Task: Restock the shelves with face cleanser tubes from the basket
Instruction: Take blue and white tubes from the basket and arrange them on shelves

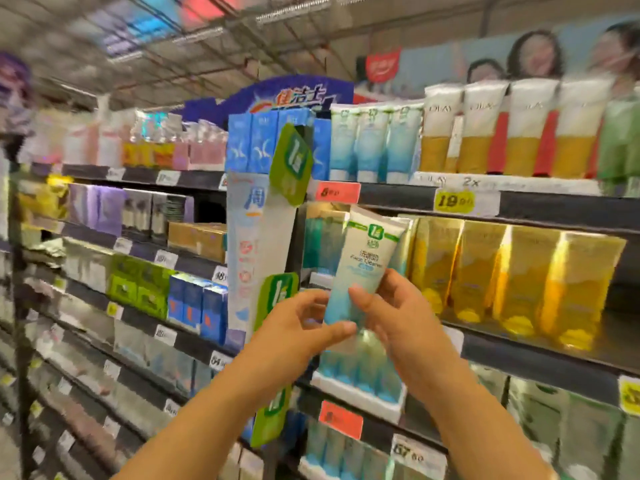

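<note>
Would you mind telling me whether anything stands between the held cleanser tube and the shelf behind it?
Nothing visible does. The cleanser tube, held by the left hand and right hand, is in front of the shelf beside the yellow tubes.

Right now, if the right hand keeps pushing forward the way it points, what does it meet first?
Likely the teal tubes at the back of the shelf slot behind the face cleanser tube the right hand holds; depth is unclear.
</note>
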Available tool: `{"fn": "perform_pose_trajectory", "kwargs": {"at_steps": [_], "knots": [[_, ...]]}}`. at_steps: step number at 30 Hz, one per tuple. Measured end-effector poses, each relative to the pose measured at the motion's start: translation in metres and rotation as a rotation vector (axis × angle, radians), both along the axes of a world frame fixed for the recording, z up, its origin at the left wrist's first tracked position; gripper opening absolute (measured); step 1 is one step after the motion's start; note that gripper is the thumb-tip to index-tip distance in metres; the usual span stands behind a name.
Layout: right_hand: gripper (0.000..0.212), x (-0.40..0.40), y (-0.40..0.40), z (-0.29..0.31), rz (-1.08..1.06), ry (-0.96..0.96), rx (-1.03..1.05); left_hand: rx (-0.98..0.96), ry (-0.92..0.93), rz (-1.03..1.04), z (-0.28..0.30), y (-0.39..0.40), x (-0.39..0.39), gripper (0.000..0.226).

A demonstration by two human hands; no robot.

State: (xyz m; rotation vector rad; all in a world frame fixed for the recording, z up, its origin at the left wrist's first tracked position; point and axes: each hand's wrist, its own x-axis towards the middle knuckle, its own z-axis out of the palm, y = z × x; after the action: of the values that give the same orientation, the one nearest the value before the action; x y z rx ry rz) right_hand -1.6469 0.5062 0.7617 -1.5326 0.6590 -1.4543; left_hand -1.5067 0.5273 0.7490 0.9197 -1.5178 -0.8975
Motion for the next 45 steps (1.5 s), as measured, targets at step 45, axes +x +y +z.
{"fn": "perform_pose_trajectory", "kwargs": {"at_steps": [45], "knots": [[0.033, 0.047, -0.191, 0.193, -0.904, 0.433, -0.431, -0.407, -0.404, 0.665, 0.166, -0.208, -0.030, 0.063]]}}
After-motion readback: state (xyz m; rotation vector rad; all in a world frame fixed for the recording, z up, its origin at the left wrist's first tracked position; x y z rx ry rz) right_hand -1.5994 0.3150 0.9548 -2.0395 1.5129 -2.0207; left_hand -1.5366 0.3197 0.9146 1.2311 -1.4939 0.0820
